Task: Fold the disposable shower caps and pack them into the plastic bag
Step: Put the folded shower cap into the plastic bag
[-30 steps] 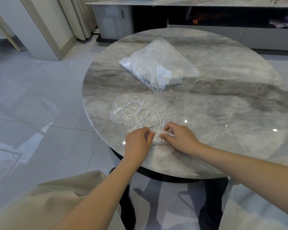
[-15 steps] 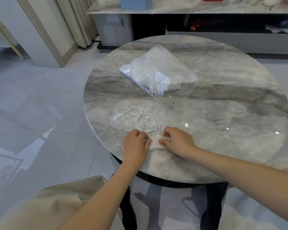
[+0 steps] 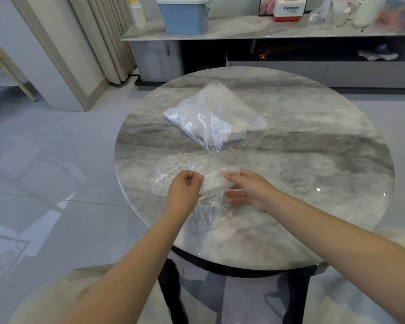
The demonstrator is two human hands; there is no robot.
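Observation:
A clear crinkled shower cap [image 3: 173,166] lies near the front left of the round marble table [image 3: 313,171]. My left hand [image 3: 185,190] is closed and pinches its near edge, lifting the film off the table. My right hand [image 3: 248,189] is beside it with fingers spread, its fingertips touching the raised film. Behind the cap lies the clear plastic bag [image 3: 215,118] stuffed with white folded caps, its open flap toward the right.
A low marble-topped cabinet [image 3: 243,31] runs along the back, carrying a blue bin [image 3: 184,16], a red-and-white box [image 3: 288,8] and several small items. Curtains [image 3: 103,36] hang at the left. Grey tiled floor surrounds the table.
Both hands have risen from the table's near edge and moved away from me, pulling the cap's near edge up. My right hand has opened its fingers. The camera has tilted up.

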